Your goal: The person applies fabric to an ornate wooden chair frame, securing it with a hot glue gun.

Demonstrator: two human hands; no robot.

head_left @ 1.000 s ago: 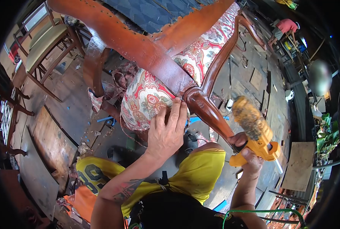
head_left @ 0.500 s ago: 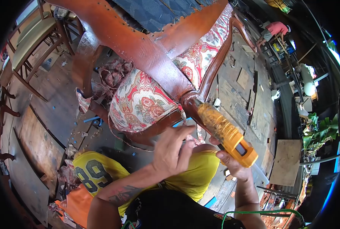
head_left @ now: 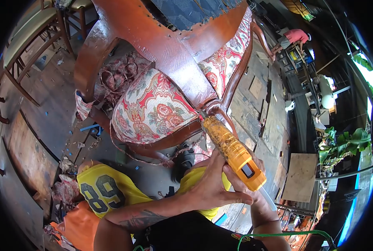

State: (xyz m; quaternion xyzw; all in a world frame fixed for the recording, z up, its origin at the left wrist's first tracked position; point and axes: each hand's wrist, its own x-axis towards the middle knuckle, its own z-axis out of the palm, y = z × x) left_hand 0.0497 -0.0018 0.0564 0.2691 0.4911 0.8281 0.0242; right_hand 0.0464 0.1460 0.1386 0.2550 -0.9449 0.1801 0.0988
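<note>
My right hand is closed around a yellow hot glue gun, smeared with brown residue, a pale glue stick poking out of its rear. Its nozzle meets the chair frame where the edge of the floral seat fabric joins the brown wood. My left hand is against the gun's near side, its fingers reaching behind the body and its thumb stretched beneath the rear end. How firmly those fingers grip is hidden. A strip of trim dangles along the seat's lower edge.
Torn dark blue fabric covers the upper chair part. Other wooden chairs stand at left. Scraps and boards lie over the floor. An orange cloth lies beside my knee. A person in a red shirt bends over at the far right.
My left hand has moved right, from in front of the seat to the glue gun. The gun has shifted left, its nozzle now at the fabric edge. The view has shifted slightly.
</note>
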